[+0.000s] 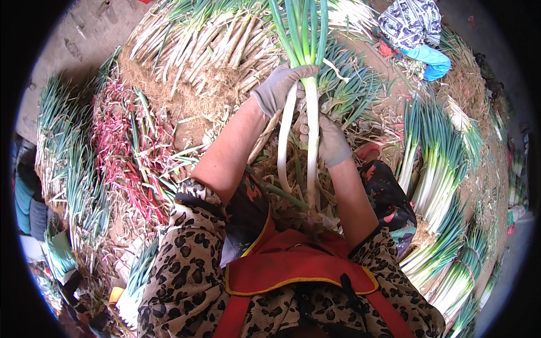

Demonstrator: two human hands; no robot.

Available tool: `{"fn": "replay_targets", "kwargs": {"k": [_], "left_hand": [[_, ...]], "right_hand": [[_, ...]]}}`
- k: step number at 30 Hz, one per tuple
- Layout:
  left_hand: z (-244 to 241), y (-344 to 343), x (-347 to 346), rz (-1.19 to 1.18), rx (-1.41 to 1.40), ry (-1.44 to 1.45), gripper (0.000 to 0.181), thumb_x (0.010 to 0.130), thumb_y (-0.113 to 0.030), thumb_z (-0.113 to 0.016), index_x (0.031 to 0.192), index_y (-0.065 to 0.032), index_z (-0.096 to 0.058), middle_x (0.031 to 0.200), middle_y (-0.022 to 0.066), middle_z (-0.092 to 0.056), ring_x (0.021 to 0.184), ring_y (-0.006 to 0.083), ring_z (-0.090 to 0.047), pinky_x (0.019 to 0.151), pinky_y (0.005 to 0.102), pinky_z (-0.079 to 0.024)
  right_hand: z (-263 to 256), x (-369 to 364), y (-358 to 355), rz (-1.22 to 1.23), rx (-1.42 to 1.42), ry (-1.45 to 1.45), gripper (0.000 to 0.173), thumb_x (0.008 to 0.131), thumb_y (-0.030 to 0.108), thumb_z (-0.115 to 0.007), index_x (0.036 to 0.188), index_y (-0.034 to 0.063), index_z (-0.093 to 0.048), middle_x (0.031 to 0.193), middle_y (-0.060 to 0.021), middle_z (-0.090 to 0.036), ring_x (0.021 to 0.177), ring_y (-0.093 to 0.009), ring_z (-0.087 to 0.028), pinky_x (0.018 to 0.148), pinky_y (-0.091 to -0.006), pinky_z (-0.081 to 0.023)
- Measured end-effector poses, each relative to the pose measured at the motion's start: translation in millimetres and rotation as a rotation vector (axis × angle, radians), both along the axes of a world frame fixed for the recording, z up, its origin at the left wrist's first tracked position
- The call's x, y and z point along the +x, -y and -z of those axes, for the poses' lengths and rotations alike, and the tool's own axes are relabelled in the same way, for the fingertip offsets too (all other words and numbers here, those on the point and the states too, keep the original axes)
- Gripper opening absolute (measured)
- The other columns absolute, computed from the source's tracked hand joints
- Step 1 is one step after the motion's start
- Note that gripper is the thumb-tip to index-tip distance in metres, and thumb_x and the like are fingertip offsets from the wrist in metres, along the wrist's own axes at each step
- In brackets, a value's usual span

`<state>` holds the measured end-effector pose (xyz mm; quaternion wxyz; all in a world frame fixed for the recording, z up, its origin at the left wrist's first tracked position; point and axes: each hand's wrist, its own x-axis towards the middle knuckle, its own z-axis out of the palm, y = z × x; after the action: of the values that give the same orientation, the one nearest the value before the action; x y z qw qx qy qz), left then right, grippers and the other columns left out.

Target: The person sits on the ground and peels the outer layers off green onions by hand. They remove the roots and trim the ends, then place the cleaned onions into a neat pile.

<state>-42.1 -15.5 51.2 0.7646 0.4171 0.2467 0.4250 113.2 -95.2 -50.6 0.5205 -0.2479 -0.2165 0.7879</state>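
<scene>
My left hand point(281, 86), in a grey knit glove, grips a few large green onions point(312, 110) where the white shafts meet the green leaves. Two long white shafts hang down toward my lap, and the leaves rise past the top of the view. My right hand point(334, 141), gloved too, is lower, behind the right-hand shaft. Its fingers curl around to the shaft's left side; the shaft partly hides them. A thin pale strip of leaf point(337, 71) sticks out beside my left hand. Loose roots and peelings lie below the shafts, between my legs.
Unpeeled green onions with brown roots point(211, 50) lie heaped ahead. Cleaned white-stalked onions point(437, 169) lie in rows at right, beside a banded bundle point(463, 270). Red strips point(127, 148) and peelings litter the left. A patterned cloth point(410, 23) with a blue part lies at far right.
</scene>
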Motion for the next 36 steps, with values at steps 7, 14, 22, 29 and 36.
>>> {"fn": "replay_targets", "kwargs": {"k": [7, 14, 22, 29, 36], "left_hand": [[-1, 4, 0, -0.031, 0.000, -0.101, 0.017, 0.084, -0.018, -0.072, 0.089, -0.0040, -0.064, 0.063, -0.0006, -0.059, 0.042, 0.0052, -0.047, 0.034, 0.0173, -0.033], [-6, 7, 1, -0.057, 0.001, -0.113, 0.019, 0.084, -0.016, -0.072, 0.096, -0.0035, -0.064, 0.065, 0.0010, -0.059, 0.045, 0.0078, -0.048, 0.039, 0.0198, -0.035], [0, 1, -1, 0.010, -0.024, -0.089, 0.020, 0.084, -0.013, -0.071, 0.098, -0.0022, -0.063, 0.068, 0.0028, -0.060, 0.049, 0.0096, -0.051, 0.042, 0.0207, -0.039], [-2, 1, 0, -0.001, -0.019, -0.092, 0.019, 0.084, -0.013, -0.072, 0.098, -0.0022, -0.063, 0.068, 0.0030, -0.060, 0.049, 0.0096, -0.052, 0.042, 0.0207, -0.038], [-6, 2, -5, -0.074, -0.048, -0.051, 0.018, 0.085, -0.018, -0.072, 0.091, -0.0027, -0.065, 0.062, 0.0006, -0.060, 0.041, 0.0061, -0.049, 0.034, 0.0176, -0.036]], "right_hand": [[2, 1, 2, 0.021, -0.084, 0.041, 0.025, 0.101, 0.025, -0.044, 0.106, 0.0035, -0.056, 0.087, -0.0076, -0.061, 0.068, -0.017, -0.057, 0.058, -0.0306, -0.051], [3, -5, 15, 0.038, -0.133, -0.009, 0.021, 0.100, 0.023, -0.045, 0.102, 0.0035, -0.054, 0.084, -0.0068, -0.057, 0.068, -0.016, -0.056, 0.056, -0.0285, -0.050], [11, -5, 20, 0.059, -0.159, 0.043, 0.021, 0.100, 0.022, -0.047, 0.099, 0.0020, -0.054, 0.079, -0.0067, -0.056, 0.064, -0.016, -0.056, 0.055, -0.0284, -0.050], [18, -2, 22, 0.038, -0.083, -0.003, 0.024, 0.100, 0.024, -0.047, 0.100, 0.0016, -0.057, 0.080, -0.0075, -0.059, 0.065, -0.017, -0.057, 0.057, -0.0303, -0.051], [-33, -20, 56, 0.284, -0.070, 0.589, 0.035, 0.099, 0.030, -0.049, 0.110, -0.0013, -0.059, 0.085, -0.0064, -0.063, 0.072, -0.015, -0.060, 0.066, -0.0286, -0.051]]}}
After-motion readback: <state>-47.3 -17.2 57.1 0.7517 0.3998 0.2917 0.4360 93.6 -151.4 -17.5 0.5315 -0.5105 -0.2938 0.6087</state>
